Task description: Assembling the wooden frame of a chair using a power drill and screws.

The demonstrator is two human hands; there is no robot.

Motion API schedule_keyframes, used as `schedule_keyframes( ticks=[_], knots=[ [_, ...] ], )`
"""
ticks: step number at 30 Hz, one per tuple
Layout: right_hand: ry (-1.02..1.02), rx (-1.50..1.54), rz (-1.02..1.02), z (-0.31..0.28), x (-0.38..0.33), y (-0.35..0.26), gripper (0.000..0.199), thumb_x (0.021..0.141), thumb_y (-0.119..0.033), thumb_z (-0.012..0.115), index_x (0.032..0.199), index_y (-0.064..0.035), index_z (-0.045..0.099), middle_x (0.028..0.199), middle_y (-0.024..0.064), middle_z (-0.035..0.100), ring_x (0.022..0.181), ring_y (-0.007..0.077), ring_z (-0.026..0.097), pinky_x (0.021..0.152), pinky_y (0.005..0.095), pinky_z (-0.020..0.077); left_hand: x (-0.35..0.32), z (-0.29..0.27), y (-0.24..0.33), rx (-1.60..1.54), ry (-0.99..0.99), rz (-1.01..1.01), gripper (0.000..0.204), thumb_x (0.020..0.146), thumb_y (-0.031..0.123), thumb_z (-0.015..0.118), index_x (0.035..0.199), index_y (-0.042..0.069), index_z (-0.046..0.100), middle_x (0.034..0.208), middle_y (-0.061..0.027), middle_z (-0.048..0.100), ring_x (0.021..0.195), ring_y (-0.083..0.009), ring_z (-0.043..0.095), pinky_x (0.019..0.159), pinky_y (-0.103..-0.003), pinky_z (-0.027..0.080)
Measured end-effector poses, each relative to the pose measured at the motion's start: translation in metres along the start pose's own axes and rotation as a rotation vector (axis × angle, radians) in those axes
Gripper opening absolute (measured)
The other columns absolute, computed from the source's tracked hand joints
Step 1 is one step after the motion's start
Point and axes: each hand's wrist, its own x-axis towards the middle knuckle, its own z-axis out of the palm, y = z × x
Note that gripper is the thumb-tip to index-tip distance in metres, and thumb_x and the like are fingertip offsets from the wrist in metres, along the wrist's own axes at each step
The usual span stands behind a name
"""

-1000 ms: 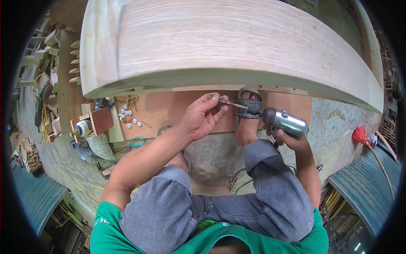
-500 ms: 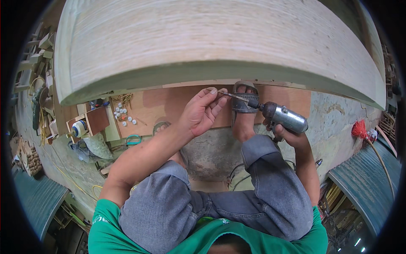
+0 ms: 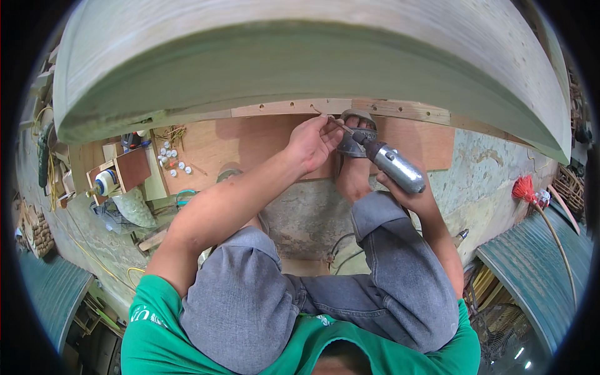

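Observation:
My right hand point(image 3: 409, 190) is wrapped round a silver-bodied power driver point(image 3: 400, 167), whose grip is mostly hidden under the body. Its long thin bit points up and left to my left hand point(image 3: 310, 147). There the fingertips pinch a thin screw point(image 3: 317, 111) at the bit's end, mostly covered by the fingers. The screw's tip is close to a wooden strip point(image 3: 322, 106) with several drilled holes, along the lower edge of a large curved pale wooden piece point(image 3: 300, 62). I cannot tell whether the screw touches the strip.
On the left of a brown board point(image 3: 250, 144) lie loose long screws point(image 3: 170, 134) and several small white caps point(image 3: 181, 165). Beside them are a wooden box point(image 3: 132, 169) with a glue bottle point(image 3: 106, 182) and a plastic bag point(image 3: 134, 208). My sandalled foot point(image 3: 356, 172) rests under the driver.
The curved piece shows more of its underside, and the drilled strip has come into view. Both hands, with driver and screw, have moved nearer the strip; the driver now tilts more steeply.

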Motion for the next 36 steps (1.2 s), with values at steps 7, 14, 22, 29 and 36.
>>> schedule_keyframes(
  ticks=[7, 14, 22, 29, 36],
  knots=[
    [0.05, 0.09, 0.006, 0.006, 0.004, 0.013, 0.032, 0.076, -0.015, 0.074, 0.1, 0.001, 0.059, 0.083, 0.0116, 0.061, 0.074, 0.0235, 0.06, 0.069, 0.0313, 0.0467, 0.002, 0.004, 0.001, 0.021, 0.057, 0.052, 0.021, 0.099, 0.017, 0.04, 0.097, 0.0, 0.053, 0.092, -0.0107, 0.061, 0.083, -0.0196, 0.06, 0.073, -0.03, 0.055],
    [-0.009, 0.0, 0.02, 0.0, 0.02, -0.005, 0.035, 0.076, -0.019, 0.076, 0.104, -0.0023, 0.061, 0.092, 0.0097, 0.065, 0.082, 0.0181, 0.062, 0.073, 0.0297, 0.0486, -0.007, -0.001, 0.009, 0.056, 0.036, 0.038, 0.02, 0.098, 0.016, 0.043, 0.103, -0.001, 0.051, 0.098, -0.0122, 0.06, 0.091, -0.0217, 0.06, 0.081, -0.032, 0.055],
    [-0.168, -0.253, 0.024, -0.026, 0.082, -0.052, 0.041, 0.079, -0.03, 0.074, 0.111, -0.0066, 0.063, 0.1, 0.0079, 0.068, 0.091, 0.0161, 0.063, 0.081, 0.03, 0.049, -0.109, -0.048, 0.089, 0.719, 0.663, 0.585, 0.042, 0.097, 0.04, 0.037, 0.091, 0.008, 0.062, 0.056, 0.0042, 0.039, 0.043, -0.0068, 0.03, 0.038, -0.023, 0.023],
    [-0.213, -0.319, 0.115, -0.027, 0.077, -0.058, 0.04, 0.081, -0.029, 0.073, 0.113, -0.0082, 0.063, 0.102, 0.0073, 0.069, 0.093, 0.0144, 0.063, 0.083, 0.0296, 0.0485, -0.124, 0.002, 0.168, 1.091, 0.176, 1.733, 0.03, 0.096, 0.026, 0.041, 0.113, 0.004, 0.051, 0.114, -0.0087, 0.055, 0.103, -0.0212, 0.053, 0.093, -0.034, 0.041],
    [-0.182, -0.198, 0.083, -0.024, 0.076, -0.055, 0.041, 0.08, -0.033, 0.073, 0.111, -0.0082, 0.064, 0.099, 0.0065, 0.069, 0.09, 0.0156, 0.063, 0.082, 0.0297, 0.0487, -0.124, 0.019, 0.164, 0.531, -0.119, 1.371, 0.042, 0.091, 0.033, 0.044, 0.123, 0.006, 0.048, 0.12, -0.0072, 0.053, 0.114, -0.0239, 0.05, 0.096, -0.04, 0.04]
  ],
)
